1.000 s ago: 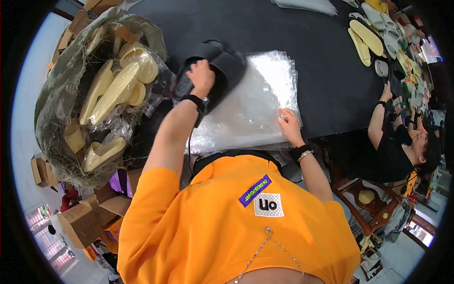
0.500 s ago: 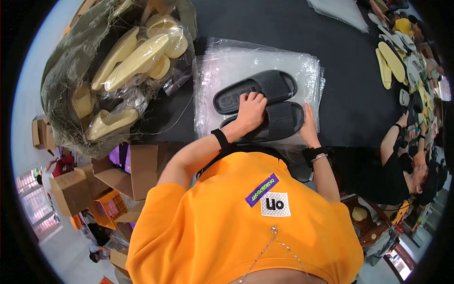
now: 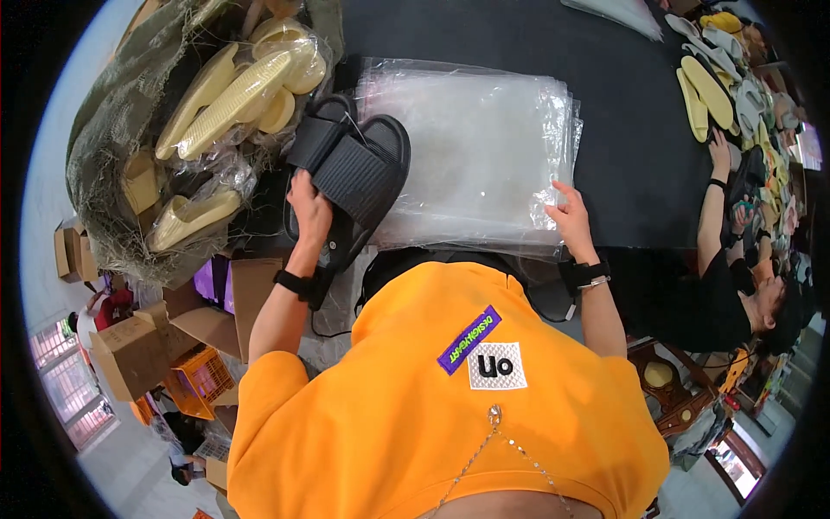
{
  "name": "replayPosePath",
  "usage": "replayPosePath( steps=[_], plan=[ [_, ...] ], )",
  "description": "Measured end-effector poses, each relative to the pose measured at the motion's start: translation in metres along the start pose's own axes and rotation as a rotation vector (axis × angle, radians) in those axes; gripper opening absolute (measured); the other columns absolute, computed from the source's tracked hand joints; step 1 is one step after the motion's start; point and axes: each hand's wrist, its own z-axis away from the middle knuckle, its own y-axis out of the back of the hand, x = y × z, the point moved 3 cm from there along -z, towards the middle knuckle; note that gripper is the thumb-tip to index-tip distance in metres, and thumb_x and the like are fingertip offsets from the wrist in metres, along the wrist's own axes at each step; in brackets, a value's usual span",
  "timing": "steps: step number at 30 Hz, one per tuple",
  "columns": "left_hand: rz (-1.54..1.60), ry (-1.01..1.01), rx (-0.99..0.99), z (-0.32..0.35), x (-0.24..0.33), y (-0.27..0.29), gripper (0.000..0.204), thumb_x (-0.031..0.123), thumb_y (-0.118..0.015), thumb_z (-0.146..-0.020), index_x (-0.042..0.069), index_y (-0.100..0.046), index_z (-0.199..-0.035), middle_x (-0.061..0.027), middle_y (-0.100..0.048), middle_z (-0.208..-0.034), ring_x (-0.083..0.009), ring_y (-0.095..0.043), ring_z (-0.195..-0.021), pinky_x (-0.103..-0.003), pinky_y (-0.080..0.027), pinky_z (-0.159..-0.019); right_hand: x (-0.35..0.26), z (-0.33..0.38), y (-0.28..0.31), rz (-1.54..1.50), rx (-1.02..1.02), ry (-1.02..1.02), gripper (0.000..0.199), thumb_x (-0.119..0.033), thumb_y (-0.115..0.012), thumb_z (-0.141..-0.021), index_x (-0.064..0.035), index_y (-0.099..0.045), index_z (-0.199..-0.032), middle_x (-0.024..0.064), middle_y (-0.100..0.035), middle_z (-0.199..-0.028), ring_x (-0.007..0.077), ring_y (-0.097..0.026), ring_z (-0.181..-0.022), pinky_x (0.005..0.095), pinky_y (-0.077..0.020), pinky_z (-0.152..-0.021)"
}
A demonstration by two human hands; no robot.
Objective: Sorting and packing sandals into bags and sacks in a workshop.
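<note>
My left hand point(image 3: 309, 208) is closed on a pair of black slide sandals point(image 3: 361, 177), at the left edge of a stack of clear plastic bags point(image 3: 467, 156). Ribbed straps face up on both slides, and one slide partly overlaps the other. Over at the stack's right edge is my right hand point(image 3: 571, 218), thumb and index finger apart, with nothing visible between them. Its fingertips are at the bags' edge; whether they touch the plastic I cannot tell. The bags lie flat on the black table point(image 3: 635, 156).
A woven sack point(image 3: 104, 199) at the left holds cream slides point(image 3: 233, 99) in clear bags. More plastic bags point(image 3: 616, 13) lie at the far right. Cream slides point(image 3: 707, 95) lie near a co-worker point(image 3: 692, 294) on the right. Cardboard boxes point(image 3: 130, 350) and an orange crate point(image 3: 201, 381) stand lower left.
The black slides have moved left off the middle of the bag stack with my left hand and now show a different side. My right hand has let go of them and stays by the stack's right edge.
</note>
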Motion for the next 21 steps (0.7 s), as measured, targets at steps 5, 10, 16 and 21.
replayPosePath(
  steps=[5, 10, 16, 21],
  plan=[
    [0.301, 0.045, -0.046, -0.007, 0.016, 0.011, 0.031, 0.002, -0.048, -0.08, -0.001, -0.045, -0.111, -0.0135, -0.053, -0.099, -0.0258, -0.051, -0.087, -0.032, -0.04, -0.077, -0.009, 0.021, 0.005, -0.18, -0.197, -0.164, 0.048, -0.003, -0.056, -0.075, -0.0073, -0.048, -0.122, -0.0004, -0.052, -0.077, 0.0059, -0.044, -0.062, 0.0196, -0.0397, -0.057],
    [0.794, 0.191, -0.081, -0.013, 0.047, 0.014, 0.032, 0.008, -0.047, -0.085, -0.003, -0.046, -0.115, -0.0087, -0.053, -0.11, -0.0167, -0.05, -0.098, -0.027, -0.038, -0.081, 0.002, 0.032, 0.013, -0.067, -0.246, -0.133, 0.047, -0.003, -0.055, -0.076, -0.0069, -0.048, -0.122, 0.0002, -0.053, -0.077, 0.0051, -0.043, -0.058, 0.0195, -0.0387, -0.054],
    [0.462, 0.129, -0.085, 0.01, 0.035, 0.025, 0.033, 0.011, -0.045, -0.086, -0.004, -0.046, -0.116, -0.0109, -0.055, -0.108, -0.0181, -0.05, -0.097, -0.029, -0.04, -0.08, -0.012, 0.017, 0.028, 0.51, -0.117, 0.086, 0.047, -0.018, -0.066, -0.07, -0.0066, -0.053, -0.113, 0.0195, -0.034, -0.129, 0.0359, -0.036, -0.115, 0.0398, -0.031, -0.097],
    [0.542, 0.265, -0.062, 0.037, 0.015, 0.046, 0.041, 0.015, -0.043, -0.086, -0.007, -0.042, -0.121, -0.015, -0.051, -0.117, -0.0247, -0.048, -0.107, -0.03, -0.034, -0.09, -0.11, -0.076, 0.005, 0.569, -0.197, 0.485, 0.04, -0.019, -0.058, -0.078, -0.0026, -0.052, -0.113, 0.0165, -0.046, -0.122, 0.032, -0.042, -0.113, 0.0378, -0.0331, -0.096]
  ],
)
